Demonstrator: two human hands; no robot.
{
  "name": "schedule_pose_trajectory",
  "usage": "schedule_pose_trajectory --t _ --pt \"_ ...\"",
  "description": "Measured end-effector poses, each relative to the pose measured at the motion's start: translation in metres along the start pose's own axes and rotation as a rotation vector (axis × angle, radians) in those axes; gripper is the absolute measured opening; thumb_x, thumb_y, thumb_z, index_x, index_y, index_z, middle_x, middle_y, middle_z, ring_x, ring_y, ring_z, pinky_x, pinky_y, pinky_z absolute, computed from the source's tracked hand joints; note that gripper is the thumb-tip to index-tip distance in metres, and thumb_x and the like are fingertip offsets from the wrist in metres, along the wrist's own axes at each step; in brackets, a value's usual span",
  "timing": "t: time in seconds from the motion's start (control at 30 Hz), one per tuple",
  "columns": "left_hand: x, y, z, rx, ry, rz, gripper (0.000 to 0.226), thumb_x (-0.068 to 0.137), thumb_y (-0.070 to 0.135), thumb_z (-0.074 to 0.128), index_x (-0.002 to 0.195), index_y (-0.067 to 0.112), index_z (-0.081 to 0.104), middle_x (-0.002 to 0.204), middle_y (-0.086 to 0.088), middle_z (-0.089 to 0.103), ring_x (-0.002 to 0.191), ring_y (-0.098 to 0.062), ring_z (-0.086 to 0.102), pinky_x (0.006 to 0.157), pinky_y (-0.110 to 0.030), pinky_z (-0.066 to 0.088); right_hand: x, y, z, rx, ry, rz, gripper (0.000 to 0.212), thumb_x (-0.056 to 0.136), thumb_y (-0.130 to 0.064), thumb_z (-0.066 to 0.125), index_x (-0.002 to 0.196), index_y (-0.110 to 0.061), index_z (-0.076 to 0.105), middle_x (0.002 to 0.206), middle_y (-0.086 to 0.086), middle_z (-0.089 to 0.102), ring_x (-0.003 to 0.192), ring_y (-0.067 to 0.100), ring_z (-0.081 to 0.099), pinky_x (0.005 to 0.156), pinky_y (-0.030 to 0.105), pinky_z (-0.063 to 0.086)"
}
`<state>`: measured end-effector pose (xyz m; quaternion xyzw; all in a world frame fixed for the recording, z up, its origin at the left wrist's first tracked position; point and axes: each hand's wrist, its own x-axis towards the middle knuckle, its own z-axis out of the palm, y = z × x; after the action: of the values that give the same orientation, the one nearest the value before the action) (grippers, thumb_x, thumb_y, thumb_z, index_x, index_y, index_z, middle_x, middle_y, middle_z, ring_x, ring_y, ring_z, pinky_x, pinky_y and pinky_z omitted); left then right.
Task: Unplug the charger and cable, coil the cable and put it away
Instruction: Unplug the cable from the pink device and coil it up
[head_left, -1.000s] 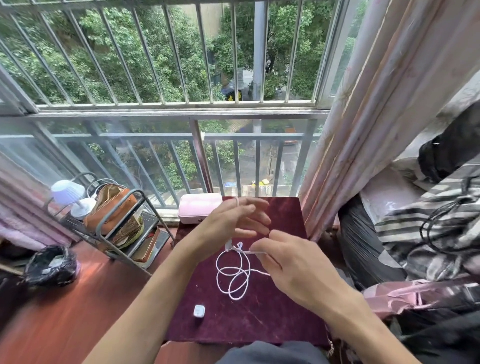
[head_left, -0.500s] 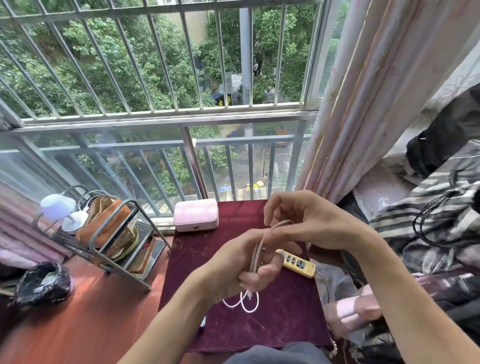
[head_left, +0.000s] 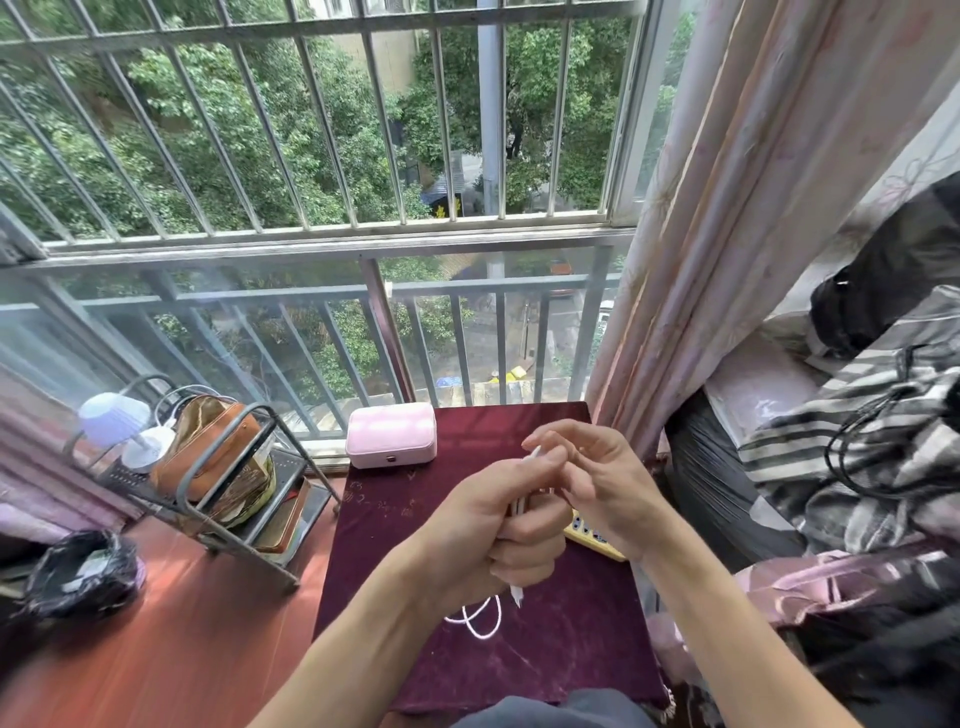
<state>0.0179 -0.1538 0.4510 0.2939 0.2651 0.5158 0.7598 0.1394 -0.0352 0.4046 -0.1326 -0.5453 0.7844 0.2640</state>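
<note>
Left hand (head_left: 498, 540) fisted around the white cable (head_left: 483, 621) above the maroon table (head_left: 571, 649); right hand (head_left: 597, 483) loosely open, fingertips near the upper cable end; hanging loops may slip free if the fist loosens.

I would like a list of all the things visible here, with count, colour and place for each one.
cable: one, white, bundled in the left hand, loops hanging below
power strip: one, yellow, behind the hands
table: one, dark red cloth, centre
box: one, pink, table's far left corner
rack: one, grey metal, left of table
lamp: one, white, on the rack
bag: one, black, floor at left
curtain: one, pale pink, right
left hand: closed on the cable
right hand: fingers open, beside the left hand
</note>
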Motion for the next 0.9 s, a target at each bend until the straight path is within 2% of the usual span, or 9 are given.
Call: schedule_pose_trajectory --t 0.1,0.23,0.33,0.4,0.5,0.63,0.73,0.83,0.9 --pt "-0.001 0.000 0.002 0.023 0.009 -0.003 0.034 0.106 0.030 0.047 0.120 0.008 0.068 0.049 0.010 0.019 0.036 -0.002 0.017 0.033 -0.013 0.022 -0.003 0.003 0.004 -0.007 0.029 -0.023 0.020 0.080 -0.039 0.089 0.089 -0.022 0.083 0.079 -0.004 0.076 0.078 0.008 0.070 0.077 0.022 0.056" --pt "-0.003 -0.003 0.004 -0.001 -0.007 -0.017 0.033 0.106 0.031 0.047 0.115 0.006 0.068 0.048 0.009 0.019 0.036 -0.003 0.018 0.032 -0.014 0.023 -0.004 0.000 0.007 -0.032 0.078 -0.059 0.035 0.080 -0.055 0.083 0.090 -0.021 0.083 0.074 -0.006 0.074 0.068 0.006 0.069 0.067 0.019 0.055" --pt "-0.004 -0.005 0.005 -0.043 -0.004 0.013 0.034 0.106 0.033 0.047 0.110 0.006 0.068 0.049 0.009 0.020 0.036 -0.004 0.018 0.032 -0.016 0.020 -0.003 -0.001 0.012 -0.040 0.109 -0.072 0.023 0.087 -0.044 0.080 0.090 -0.022 0.083 0.075 -0.006 0.074 0.069 0.005 0.069 0.068 0.018 0.055" --pt "-0.003 -0.003 0.007 -0.092 0.033 0.076 0.033 0.105 0.031 0.047 0.106 0.006 0.069 0.049 0.008 0.022 0.036 -0.004 0.018 0.032 -0.016 0.020 -0.003 0.002 0.016 -0.103 0.139 -0.094 0.008 0.094 -0.026 0.076 0.091 -0.024 0.083 0.083 0.004 0.074 0.079 0.018 0.069 0.078 0.026 0.055" --pt "0.002 0.001 0.007 -0.125 0.142 0.195 0.035 0.104 0.028 0.045 0.106 0.005 0.071 0.047 0.009 0.026 0.035 -0.004 0.018 0.031 -0.017 0.018 -0.003 0.021 0.020 -0.168 0.188 -0.078 0.026 0.104 -0.011 0.062 0.096 -0.026 0.082 0.090 0.012 0.073 0.091 0.032 0.066 0.086 0.043 0.053" --pt "0.007 0.008 0.006 -0.077 0.245 0.270 0.036 0.104 0.025 0.045 0.115 0.000 0.070 0.044 0.010 0.029 0.032 -0.001 0.023 0.031 -0.016 0.020 -0.011 0.039 0.029 -0.340 0.150 -0.072 0.043 0.110 -0.009 0.049 0.094 -0.038 0.076 0.081 -0.007 0.077 0.079 0.010 0.072 0.072 0.026 0.059" --pt "0.011 0.016 0.008 -0.022 0.233 0.302 0.038 0.105 0.025 0.042 0.117 0.001 0.069 0.047 0.008 0.023 0.036 -0.005 0.015 0.034 -0.020 0.014 -0.016 0.051 0.033 -0.541 0.163 -0.033 0.044 0.100 -0.019 0.044 0.078 -0.049 0.067 0.065 -0.018 0.067 0.061 -0.004 0.058 0.058 0.015 0.048" --pt "0.015 0.028 0.009 0.029 0.202 0.352 0.037 0.104 0.025 0.043 0.118 0.001 0.068 0.046 0.009 0.028 0.036 -0.006 0.016 0.034 -0.020 0.015 -0.021 0.061 0.037 -0.589 0.108 0.060 0.033 0.101 -0.040 0.043 0.082 -0.053 0.066 0.072 -0.012 0.067 0.067 -0.002 0.060 0.069 0.017 0.053" --pt "0.017 0.036 0.009 0.080 0.193 0.381 0.036 0.104 0.024 0.043 0.120 0.000 0.065 0.047 0.008 0.033 0.034 -0.004 0.024 0.034 -0.019 0.018 -0.025 0.062 0.040 -0.595 0.020 0.103 0.035 0.108 -0.035 0.044 0.091 -0.057 0.064 0.083 0.000 0.069 0.078 0.002 0.064 0.081 0.025 0.056"
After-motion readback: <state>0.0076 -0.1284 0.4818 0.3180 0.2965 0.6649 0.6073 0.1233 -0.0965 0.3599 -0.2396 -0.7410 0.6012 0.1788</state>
